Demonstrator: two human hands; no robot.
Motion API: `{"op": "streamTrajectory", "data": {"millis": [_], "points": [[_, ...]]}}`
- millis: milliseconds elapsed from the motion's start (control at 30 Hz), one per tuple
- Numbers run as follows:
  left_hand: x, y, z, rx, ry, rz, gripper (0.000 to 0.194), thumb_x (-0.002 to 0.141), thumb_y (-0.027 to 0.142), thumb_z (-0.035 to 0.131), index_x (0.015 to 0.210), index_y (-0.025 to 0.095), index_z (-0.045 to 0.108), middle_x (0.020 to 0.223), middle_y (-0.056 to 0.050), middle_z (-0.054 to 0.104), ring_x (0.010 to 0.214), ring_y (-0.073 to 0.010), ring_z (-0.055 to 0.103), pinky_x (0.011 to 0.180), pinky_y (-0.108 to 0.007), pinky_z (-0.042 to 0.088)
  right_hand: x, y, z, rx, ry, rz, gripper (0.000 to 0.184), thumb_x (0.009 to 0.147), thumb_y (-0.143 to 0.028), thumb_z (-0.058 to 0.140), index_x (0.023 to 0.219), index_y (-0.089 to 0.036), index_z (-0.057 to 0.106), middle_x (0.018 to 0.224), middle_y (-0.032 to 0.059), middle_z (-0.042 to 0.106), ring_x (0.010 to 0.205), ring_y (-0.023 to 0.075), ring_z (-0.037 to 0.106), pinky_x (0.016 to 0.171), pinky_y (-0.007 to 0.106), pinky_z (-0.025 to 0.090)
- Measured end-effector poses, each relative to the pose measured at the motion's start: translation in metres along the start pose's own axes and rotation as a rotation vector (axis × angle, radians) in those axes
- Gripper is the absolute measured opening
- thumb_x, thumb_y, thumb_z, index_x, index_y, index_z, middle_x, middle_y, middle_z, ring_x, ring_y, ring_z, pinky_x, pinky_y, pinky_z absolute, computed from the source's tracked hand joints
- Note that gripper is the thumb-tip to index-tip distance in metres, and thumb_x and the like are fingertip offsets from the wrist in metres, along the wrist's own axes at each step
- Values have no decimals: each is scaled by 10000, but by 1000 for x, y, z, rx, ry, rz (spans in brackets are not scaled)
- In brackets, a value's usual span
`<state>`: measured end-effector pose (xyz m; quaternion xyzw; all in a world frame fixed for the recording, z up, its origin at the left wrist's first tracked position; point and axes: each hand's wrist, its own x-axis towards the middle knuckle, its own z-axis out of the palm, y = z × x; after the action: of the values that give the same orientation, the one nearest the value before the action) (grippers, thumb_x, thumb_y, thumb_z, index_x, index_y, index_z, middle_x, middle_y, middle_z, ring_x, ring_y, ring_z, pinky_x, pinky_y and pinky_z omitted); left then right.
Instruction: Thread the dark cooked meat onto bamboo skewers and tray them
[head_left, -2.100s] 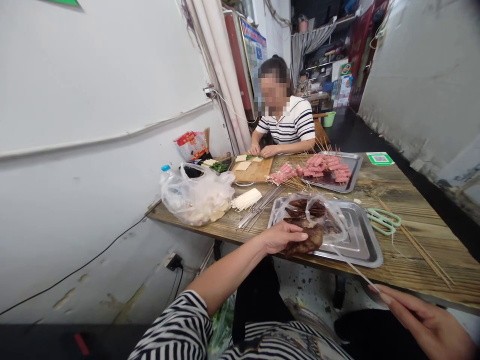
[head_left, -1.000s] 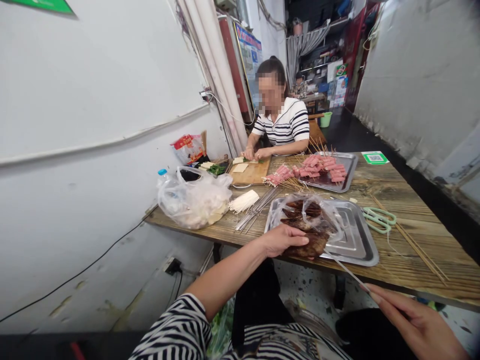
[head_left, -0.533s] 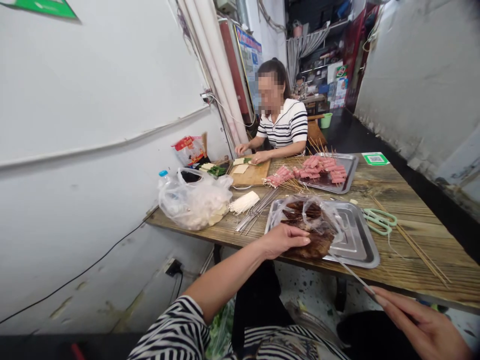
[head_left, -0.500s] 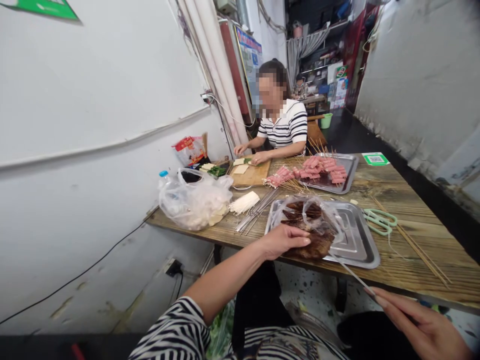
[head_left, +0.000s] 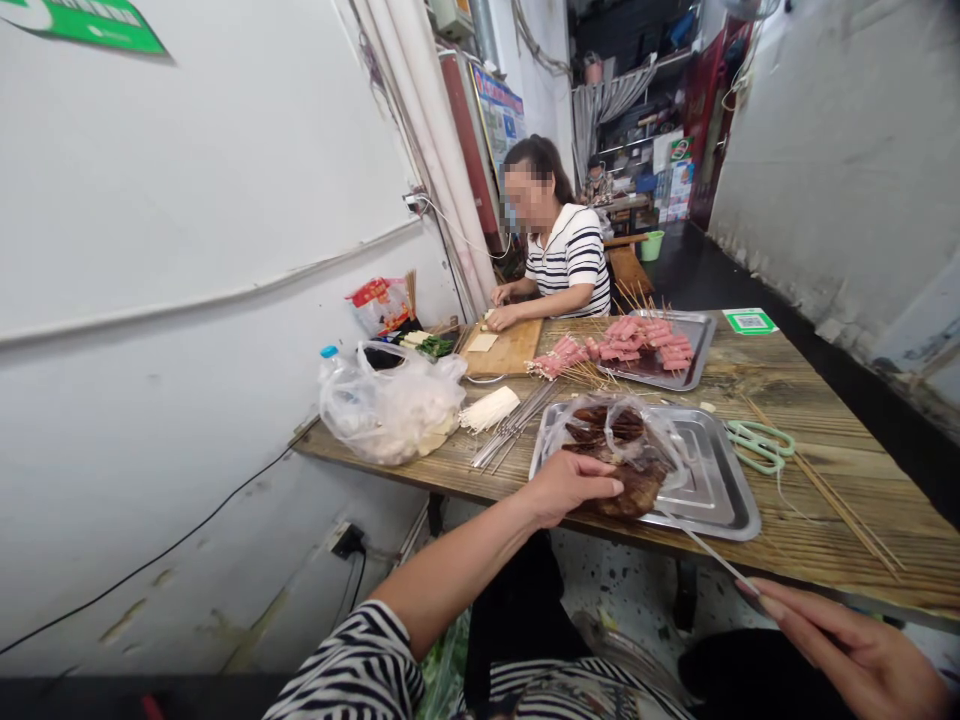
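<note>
My left hand point(head_left: 574, 487) is closed on a dark brown, flat piece of food point(head_left: 637, 490), thumb on top, at the near edge of a metal tray point(head_left: 739, 505). More brown pieces lie behind it in a clear plastic bag point(head_left: 664, 440) on the tray. Low on the right, my right hand point(head_left: 847, 630) pinches a thin metal skewer point(head_left: 709, 548). Its far end points at the right edge of the brown piece; I cannot tell whether the tip is in it.
Metal skewers point(head_left: 517, 430) lie left of the tray beside enoki mushrooms point(head_left: 489, 408). Green scissors point(head_left: 761, 445) lie right. Behind, a second tray point(head_left: 701, 345) bears pink meat skewers point(head_left: 637, 342). Across the table, a co-worker point(head_left: 570, 260) handles food on a cutting board point(head_left: 517, 350).
My right hand and the skewer have shifted slightly right and down. My left hand keeps its hold. The co-worker's hands have drawn together on the cutting board.
</note>
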<state>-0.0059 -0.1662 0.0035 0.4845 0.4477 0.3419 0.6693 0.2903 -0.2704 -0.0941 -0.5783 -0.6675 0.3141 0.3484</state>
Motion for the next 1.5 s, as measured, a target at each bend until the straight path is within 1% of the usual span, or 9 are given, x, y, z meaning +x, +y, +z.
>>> {"op": "streamTrajectory", "data": {"millis": [100,300,433,633,800,1033,1100,1233,1500], "points": [[-2,3,-1,-3,-61,-13,465,449,401,881,813,133,775,752,-51,726,669,-131,601,819,-309,466,1,0,-1,7,-6,32,342,777,-520,619,1009,-321,774,1052,-2,747,996,255,693,946,348,477],[0,4,-2,31,-51,41,478,484,434,869,844,134,776,815,-73,742,712,-148,620,879,-335,454,5,-13,3,38,23,47,370,764,-539,615,1008,-312,775,1033,-3,753,979,258,700,956,373,472],[1,4,-4,31,-52,42,485,486,432,867,855,131,775,849,-83,745,751,-161,632,896,-337,451,7,-14,1,36,63,9,340,750,-514,635,988,-321,783,1034,-7,752,979,265,699,944,340,489],[-1,2,-3,47,-45,24,495,481,450,864,851,133,776,810,-73,742,723,-161,631,862,-329,463,7,-7,-3,1,47,-22,283,787,-489,603,969,-371,785,1007,-35,756,942,257,711,924,286,494],[1,3,-1,69,-57,49,487,523,469,840,880,145,775,849,-70,745,771,-169,637,897,-330,449,10,-23,0,41,91,-6,327,727,-504,644,941,-308,796,992,7,757,940,278,708,916,358,495],[6,1,-4,82,-62,55,484,530,462,837,890,144,774,875,-66,744,789,-168,628,887,-316,438,18,-35,5,133,-46,78,359,762,-519,617,970,-279,785,1010,25,747,954,271,702,896,365,513],[8,-2,-3,86,-56,32,499,508,468,844,876,138,774,852,-67,742,762,-161,621,864,-315,445,18,-34,9,116,-8,51,362,759,-507,618,964,-261,787,1004,33,749,944,277,707,881,371,533],[12,-7,0,64,-42,3,528,486,464,858,890,135,770,844,-69,741,771,-159,624,886,-319,438,20,-32,14,10,164,-103,341,756,-438,629,984,-237,782,1029,45,748,953,287,707,906,398,543],[18,-10,-2,8,-7,33,559,483,492,854,906,137,764,912,-76,735,873,-172,624,968,-345,406,23,-42,23,91,113,1,351,769,-469,616,969,-233,783,1002,35,753,943,284,710,902,408,535]]}}
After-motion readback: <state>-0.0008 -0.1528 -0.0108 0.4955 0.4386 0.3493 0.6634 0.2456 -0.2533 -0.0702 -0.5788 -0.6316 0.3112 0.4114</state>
